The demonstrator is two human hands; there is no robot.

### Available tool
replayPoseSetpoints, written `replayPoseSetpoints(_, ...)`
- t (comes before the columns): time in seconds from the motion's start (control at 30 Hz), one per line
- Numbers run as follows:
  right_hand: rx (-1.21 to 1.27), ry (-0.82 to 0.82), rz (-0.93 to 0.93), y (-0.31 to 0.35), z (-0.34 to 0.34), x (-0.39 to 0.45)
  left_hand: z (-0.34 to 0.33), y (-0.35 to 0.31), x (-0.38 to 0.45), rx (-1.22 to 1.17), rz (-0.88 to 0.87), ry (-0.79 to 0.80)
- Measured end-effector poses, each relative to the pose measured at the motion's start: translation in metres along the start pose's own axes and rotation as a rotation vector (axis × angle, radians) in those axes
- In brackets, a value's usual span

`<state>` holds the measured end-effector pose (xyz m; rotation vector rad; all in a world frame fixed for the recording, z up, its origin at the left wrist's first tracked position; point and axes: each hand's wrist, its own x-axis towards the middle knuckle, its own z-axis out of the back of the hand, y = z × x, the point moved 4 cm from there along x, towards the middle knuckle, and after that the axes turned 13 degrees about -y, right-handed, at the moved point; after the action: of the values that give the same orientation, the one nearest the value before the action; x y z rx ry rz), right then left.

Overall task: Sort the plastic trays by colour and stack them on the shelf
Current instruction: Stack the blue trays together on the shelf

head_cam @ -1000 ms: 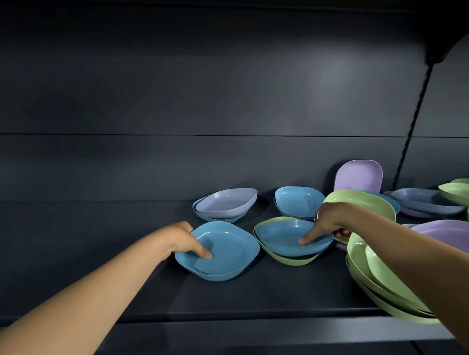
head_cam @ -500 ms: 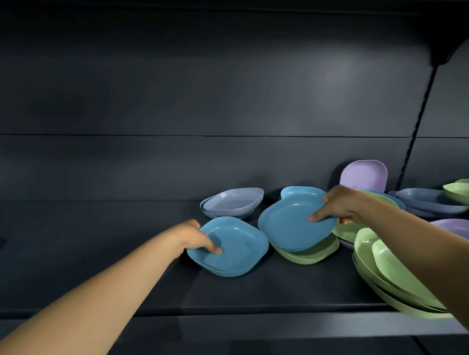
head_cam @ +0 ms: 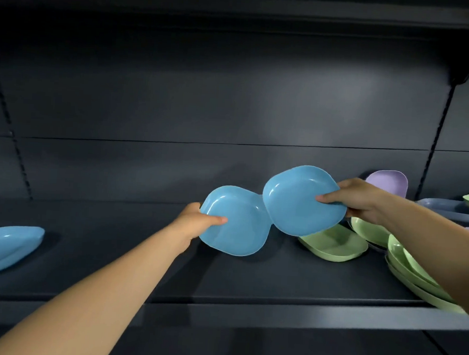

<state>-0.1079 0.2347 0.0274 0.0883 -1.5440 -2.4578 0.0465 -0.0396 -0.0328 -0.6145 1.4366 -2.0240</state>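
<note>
Head view: left hand [head_cam: 195, 221] gripping a blue rounded-square plastic tray [head_cam: 236, 221] by its left rim, thumb over the inside, tray tilted and raised above the dark shelf [head_cam: 249, 277]. Right hand [head_cam: 359, 200] pinching a second blue plastic tray [head_cam: 300, 199] at its right edge — held higher, its lower left edge overlapping the first. Below right, a single green plastic tray [head_cam: 333, 245] lying on the shelf; further right, a stack of green trays [head_cam: 409, 267] at the front edge. Far left, another blue tray [head_cam: 4, 245] resting on the shelf. Behind the right hand, a lilac tray [head_cam: 389, 181] leaning upright — a grey-blue tray [head_cam: 445, 208] beside it.
</note>
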Motion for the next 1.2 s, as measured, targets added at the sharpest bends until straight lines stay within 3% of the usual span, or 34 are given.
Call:
replayPoseSetpoints(0.4, 0.135, 0.025, 0.123, 0.115, -0.178, -0.097, 0.223, 0.015, 0.001, -0.116, -0.120, -0.264)
replayPoseSetpoints(0.7, 0.271, 0.007, 0.029, 0.136, -0.313, -0.169, 0.374, 0.091, 0.014, -0.069, 0.008, -0.402)
replayPoseSetpoints(0.87, 0.312, -0.041, -0.065, 0.130, -0.357, -0.185, 0.408, 0.128, 0.028, 0.039, 0.058, -0.423)
replayPoseSetpoints(1.2, 0.420, -0.126, -0.202, 0.117, -0.400, -0.185, 0.406, 0.169, 0.051, 0.060, 0.127, -0.385)
